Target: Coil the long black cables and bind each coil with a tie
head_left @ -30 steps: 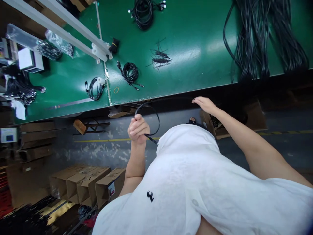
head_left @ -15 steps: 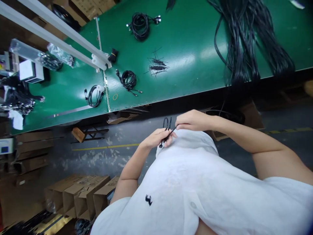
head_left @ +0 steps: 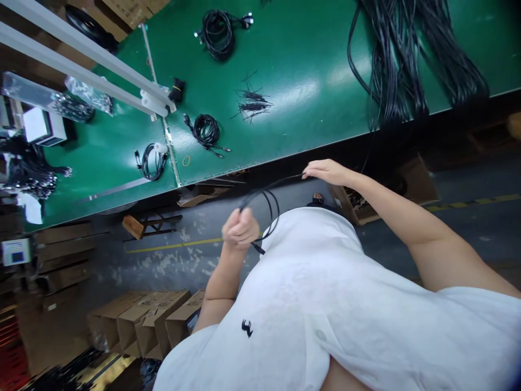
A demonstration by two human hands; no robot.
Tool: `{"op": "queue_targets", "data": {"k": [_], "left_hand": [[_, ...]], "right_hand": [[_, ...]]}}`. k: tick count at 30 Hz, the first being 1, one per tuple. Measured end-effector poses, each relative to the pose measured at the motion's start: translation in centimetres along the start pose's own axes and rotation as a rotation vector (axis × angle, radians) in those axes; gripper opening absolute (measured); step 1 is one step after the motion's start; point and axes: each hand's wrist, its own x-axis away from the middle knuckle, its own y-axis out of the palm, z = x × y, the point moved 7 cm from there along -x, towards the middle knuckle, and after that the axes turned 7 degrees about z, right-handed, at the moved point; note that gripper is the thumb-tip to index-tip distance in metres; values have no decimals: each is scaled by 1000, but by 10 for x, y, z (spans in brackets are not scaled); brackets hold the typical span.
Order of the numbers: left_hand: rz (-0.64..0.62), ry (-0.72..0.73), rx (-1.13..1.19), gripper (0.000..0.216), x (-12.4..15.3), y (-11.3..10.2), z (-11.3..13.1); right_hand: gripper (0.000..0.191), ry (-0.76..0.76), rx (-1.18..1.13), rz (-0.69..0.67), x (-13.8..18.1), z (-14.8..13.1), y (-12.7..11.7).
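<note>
A thin black cable (head_left: pixel 278 209) runs in loose loops between my two hands, in front of the white shirt and below the bench edge. My left hand (head_left: pixel 241 228) is closed in a fist around the looped part, slightly blurred. A dark plug end of the cable hangs just under that fist. Farther right and higher, my right hand (head_left: pixel 324 171) pinches the cable's other stretch between its fingertips. The cable between the hands is drawn out and smeared by motion.
On the green bench (head_left: pixel 293 130) lie coiled cables (head_left: pixel 205 130), a pile of thin black ties (head_left: pixel 254 104) and a thick cable bundle (head_left: pixel 399 70) hanging over the edge. White posts (head_left: pixel 93 60) rise at left. Cardboard boxes (head_left: pixel 142 320) and a wooden stool (head_left: pixel 148 224) stand on the floor.
My hands have moved apart: the left went left, the right went up and slightly right. The cable that was bunched between them is now opened into larger loops. The view has shifted slightly.
</note>
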Motion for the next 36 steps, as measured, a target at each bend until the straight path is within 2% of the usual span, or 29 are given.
{"op": "queue_targets", "data": {"k": [1, 2, 3, 4, 6, 8, 9, 11, 12, 14, 16, 18, 22, 26, 28, 30, 33, 34, 36], "left_hand": [[8, 170, 66, 43, 5, -4, 22], [28, 323, 128, 37, 10, -9, 42], [63, 431, 170, 31, 15, -13, 57], [116, 473, 178, 25, 16, -17, 65], [250, 379, 79, 18, 6, -19, 61], [338, 184, -133, 21, -9, -16, 38], [340, 95, -251, 24, -17, -13, 23], [239, -32, -450, 31, -25, -1, -7], [150, -88, -521, 35, -26, 6, -22], [-56, -203, -589, 39, -17, 21, -47], [-227, -299, -551, 41, -3, 34, -61], [-295, -348, -443, 42, 7, 41, -64], [-249, -412, -267, 35, 11, 42, -65], [-169, -447, -193, 27, 7, 42, -70], [-135, -425, -177, 22, 5, 43, -64], [-56, -325, -158, 20, 1, 40, -45], [134, -4, -81, 28, -6, 28, 3], [197, 97, -54, 29, -7, 23, 17], [286, 195, -14, 26, -10, 14, 32]], "right_hand": [[40, 67, 127, 67, 9, 26, -6], [38, 125, 275, 71, 21, 46, -7], [36, 156, 397, 26, 34, 58, -3], [35, 132, 483, -52, 47, 58, 6], [34, -65, 568, -236, 71, 25, 32], [36, -335, 537, -334, 87, -37, 52], [37, -451, 489, -340, 89, -71, 55], [40, -587, 359, -294, 80, -125, 47], [40, -602, 288, -254, 70, -141, 38], [41, -551, 154, -166, 46, -151, 15], [40, -446, 40, -114, 27, -138, -4], [38, -344, -52, -116, 20, -118, -13], [36, -202, -135, -119, 24, -93, -14], [36, -162, -163, -66, 22, -92, -11], [38, -151, -171, -40, 17, -79, -14], [41, -116, -128, 26, 16, -45, -21], [43, 13, 121, 189, 29, 30, -38], [43, 64, 242, 207, 37, 51, -39], [41, 74, 454, 105, 57, 68, -26]]}}
